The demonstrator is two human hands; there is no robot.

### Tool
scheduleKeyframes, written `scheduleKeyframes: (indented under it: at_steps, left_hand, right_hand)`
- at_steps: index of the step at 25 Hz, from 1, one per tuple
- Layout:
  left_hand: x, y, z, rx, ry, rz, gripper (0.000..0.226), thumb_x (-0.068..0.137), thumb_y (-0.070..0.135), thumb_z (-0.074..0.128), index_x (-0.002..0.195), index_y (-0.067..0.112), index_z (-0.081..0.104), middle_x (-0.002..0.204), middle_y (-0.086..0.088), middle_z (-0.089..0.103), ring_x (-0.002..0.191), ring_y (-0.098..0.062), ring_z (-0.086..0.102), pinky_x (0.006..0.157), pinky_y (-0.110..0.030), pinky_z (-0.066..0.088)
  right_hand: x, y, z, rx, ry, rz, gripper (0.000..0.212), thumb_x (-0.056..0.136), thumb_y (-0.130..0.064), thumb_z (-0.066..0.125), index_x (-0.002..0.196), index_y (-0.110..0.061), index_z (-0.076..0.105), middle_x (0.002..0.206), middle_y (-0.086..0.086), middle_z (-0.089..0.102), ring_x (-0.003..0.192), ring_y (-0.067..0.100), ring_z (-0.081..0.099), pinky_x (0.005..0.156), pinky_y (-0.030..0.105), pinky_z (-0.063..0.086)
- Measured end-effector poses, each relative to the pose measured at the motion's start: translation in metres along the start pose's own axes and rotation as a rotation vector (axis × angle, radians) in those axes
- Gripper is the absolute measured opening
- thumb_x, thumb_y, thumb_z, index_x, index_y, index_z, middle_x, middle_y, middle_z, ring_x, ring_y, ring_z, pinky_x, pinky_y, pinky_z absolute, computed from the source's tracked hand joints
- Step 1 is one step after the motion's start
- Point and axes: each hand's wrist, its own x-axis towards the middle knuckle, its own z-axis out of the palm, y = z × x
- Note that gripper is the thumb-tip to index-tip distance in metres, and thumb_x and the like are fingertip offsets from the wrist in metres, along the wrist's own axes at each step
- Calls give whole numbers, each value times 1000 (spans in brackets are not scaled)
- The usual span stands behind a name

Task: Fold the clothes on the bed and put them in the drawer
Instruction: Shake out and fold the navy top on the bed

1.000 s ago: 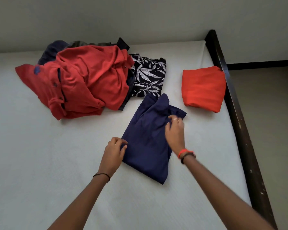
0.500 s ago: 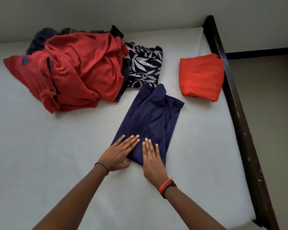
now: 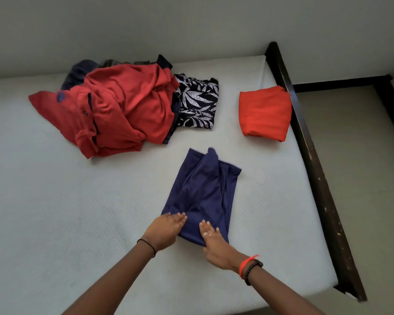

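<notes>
Navy folded cloth (image 3: 203,196), lower centre: my left hand (image 3: 166,230) and right hand (image 3: 216,244) press flat-fingered on its near edge; thumbs hidden, left blurred.

One second ago, your right hand (image 3: 214,243) is at the far right corner of the navy garment (image 3: 203,192) and your left hand (image 3: 165,230) is at its left edge. Both hands now rest side by side on the near end of the garment. Half a second ago, they lie flat there with the fingers spread. The fingers are now drawn closer together, and the left hand is blurred by motion. The far end of the navy garment, which previously touched the leaf-print garment (image 3: 198,103), now lies apart from it. A strip of bare mattress (image 3: 77,201) shows between the two.
</notes>
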Motion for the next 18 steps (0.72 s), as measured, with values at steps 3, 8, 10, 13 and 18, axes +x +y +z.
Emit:
scheduleKeyframes:
  at_steps: [3, 8, 10, 13, 18]
  left_hand:
    - [-26, 15, -32, -133, -272, -73, 41, 82, 12, 53, 122, 16, 61, 117, -10, 64, 103, -28, 61, 85, -32, 47]
    - [-22, -3, -84, -424, -448, -100, 21, 86, 13, 58, 104, 8, 67, 106, -14, 67, 98, -31, 60, 70, -25, 37]
    - [-4, -23, -101, -461, -415, -144, 24, 85, 15, 63, 108, 13, 68, 107, -9, 69, 99, -24, 61, 70, -21, 35]
    - [32, -48, -115, -476, -277, -194, 29, 84, 17, 65, 113, 17, 68, 108, -5, 69, 101, -22, 60, 78, -26, 41]
    - [82, -67, -98, -420, -135, -308, 31, 88, 15, 58, 118, 22, 65, 117, -1, 66, 109, -22, 58, 83, -29, 42]
  right_hand:
    - [-36, -6, -3, 264, -155, 63, 56, 93, -14, 33, 149, -21, 28, 132, 3, 46, 97, 18, 59, 82, 31, 49]
    - [-49, 7, -52, 272, -34, 14, 8, 84, -15, 52, 86, -18, 59, 84, 1, 60, 78, 15, 57, 68, 24, 43]
    - [-43, 21, -78, 287, 37, -12, 14, 82, -18, 56, 94, -13, 63, 91, 5, 63, 83, 14, 57, 76, 29, 46]
    - [-26, 40, -111, 366, 138, 4, 18, 85, -18, 58, 101, -12, 64, 98, 6, 66, 86, 13, 59, 77, 29, 48]
    - [22, 74, -130, 306, 205, 110, 22, 90, -20, 60, 111, -17, 61, 108, 4, 64, 99, 19, 60, 80, 26, 45]
